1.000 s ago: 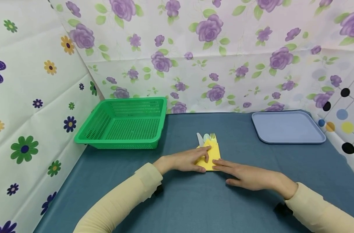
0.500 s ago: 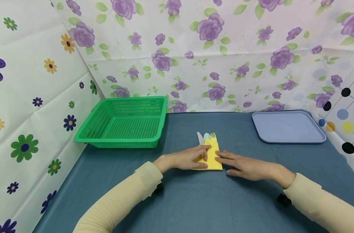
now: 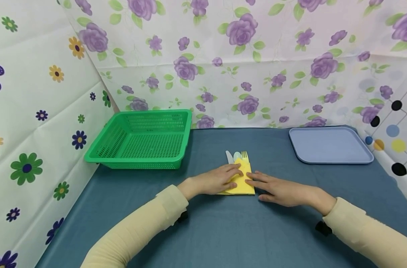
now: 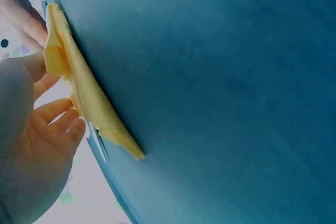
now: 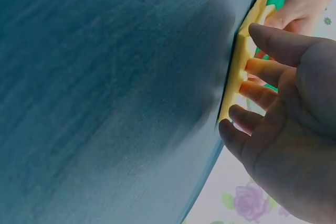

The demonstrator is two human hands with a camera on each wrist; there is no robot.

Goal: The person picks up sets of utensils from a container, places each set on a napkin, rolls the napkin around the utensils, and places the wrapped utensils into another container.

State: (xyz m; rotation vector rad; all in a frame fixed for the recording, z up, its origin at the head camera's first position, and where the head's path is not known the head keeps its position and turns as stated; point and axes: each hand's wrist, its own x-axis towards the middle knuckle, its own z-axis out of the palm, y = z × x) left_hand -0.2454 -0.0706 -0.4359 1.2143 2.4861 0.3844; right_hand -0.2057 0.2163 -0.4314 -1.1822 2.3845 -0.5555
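Note:
A folded yellow napkin (image 3: 245, 188) lies mid-table, and the tops of a knife (image 3: 229, 157), a spoon (image 3: 237, 155) and a yellow fork (image 3: 245, 156) stick out of its far edge. My left hand (image 3: 213, 181) rests on the napkin's left part, fingers bent a little, thumb lower on the cloth. In the left wrist view the thumb lies at a raised yellow flap. From the right, my right hand (image 3: 287, 191) touches the napkin's right side with extended fingertips, its thumb held apart. The cutlery's lower ends are hidden inside the napkin.
At the back left stands a green plastic basket (image 3: 136, 165) with perforated walls. A light blue-grey tray (image 3: 330, 145) lies at the back right. Blue cloth (image 3: 203, 234) covers the table, and flowered sheets (image 3: 213, 44) hang behind and to the left.
The left thumb has shifted up onto the napkin, and the left index finger has moved slightly. My right hand has moved a little up, its fingertips now higher along the napkin's right side.

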